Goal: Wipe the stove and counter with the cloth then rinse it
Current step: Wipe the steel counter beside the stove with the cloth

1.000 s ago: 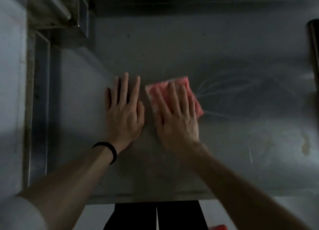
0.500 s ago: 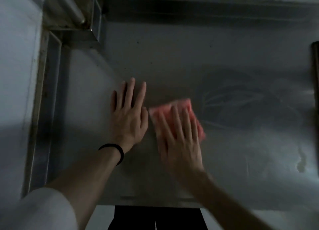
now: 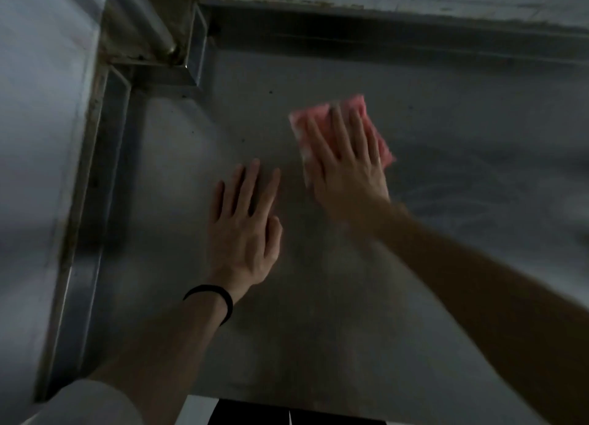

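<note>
Head view: right hand (image 3: 347, 173) lies flat with straight fingers pressing the pink cloth (image 3: 322, 114) onto the steel counter (image 3: 446, 112), partway toward the back edge, blurred; left hand (image 3: 243, 230) rests open and flat on the counter beside it, holding nothing, black band (image 3: 223, 300) on the wrist. Risk: the folded cloth is only pinned by palm pressure, so a fast stroke could let it bunch or slip out, and the dim light may leave streaks and the back-left corner by the pipe (image 3: 143, 13) missed.
</note>
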Action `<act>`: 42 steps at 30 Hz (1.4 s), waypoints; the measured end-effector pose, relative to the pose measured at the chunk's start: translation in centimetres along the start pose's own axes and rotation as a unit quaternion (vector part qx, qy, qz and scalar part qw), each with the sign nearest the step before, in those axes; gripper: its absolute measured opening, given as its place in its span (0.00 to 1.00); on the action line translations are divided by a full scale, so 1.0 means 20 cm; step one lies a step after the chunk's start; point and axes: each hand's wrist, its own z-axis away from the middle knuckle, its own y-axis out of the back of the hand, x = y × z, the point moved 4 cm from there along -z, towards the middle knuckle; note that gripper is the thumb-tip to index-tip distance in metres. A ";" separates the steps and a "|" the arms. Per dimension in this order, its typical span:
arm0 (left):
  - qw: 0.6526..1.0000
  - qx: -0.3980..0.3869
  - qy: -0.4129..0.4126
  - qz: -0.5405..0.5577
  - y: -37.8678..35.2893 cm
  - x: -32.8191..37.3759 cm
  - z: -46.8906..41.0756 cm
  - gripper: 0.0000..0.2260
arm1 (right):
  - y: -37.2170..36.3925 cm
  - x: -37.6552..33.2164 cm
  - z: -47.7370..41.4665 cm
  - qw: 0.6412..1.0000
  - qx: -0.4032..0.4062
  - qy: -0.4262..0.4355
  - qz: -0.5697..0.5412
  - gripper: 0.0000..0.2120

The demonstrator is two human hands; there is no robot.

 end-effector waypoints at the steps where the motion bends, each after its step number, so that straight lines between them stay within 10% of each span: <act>1: 1.000 0.008 0.000 0.001 0.00 0.00 0.00 0.31 | 0.02 0.06 -0.15 1.000 -0.009 -0.012 -0.005 0.29; 7: 1.000 0.007 -0.001 0.003 -0.03 -0.01 0.00 0.32 | 0.06 0.07 -0.43 0.998 -0.003 -0.049 -0.044 0.29; 18: 0.999 -0.033 -0.001 0.018 -0.01 -0.01 0.01 0.33 | -0.21 -0.48 1.17 0.993 -0.042 -0.101 -0.052 0.30; 32: 0.999 -0.038 0.000 0.006 -0.02 0.01 0.01 0.34 | 0.09 0.29 -0.46 0.981 0.030 -0.182 -0.062 0.30; 42: 0.999 -0.038 -0.007 0.026 -0.02 0.00 0.01 0.32 | -0.25 -0.57 1.25 0.978 -0.050 -0.196 -0.054 0.27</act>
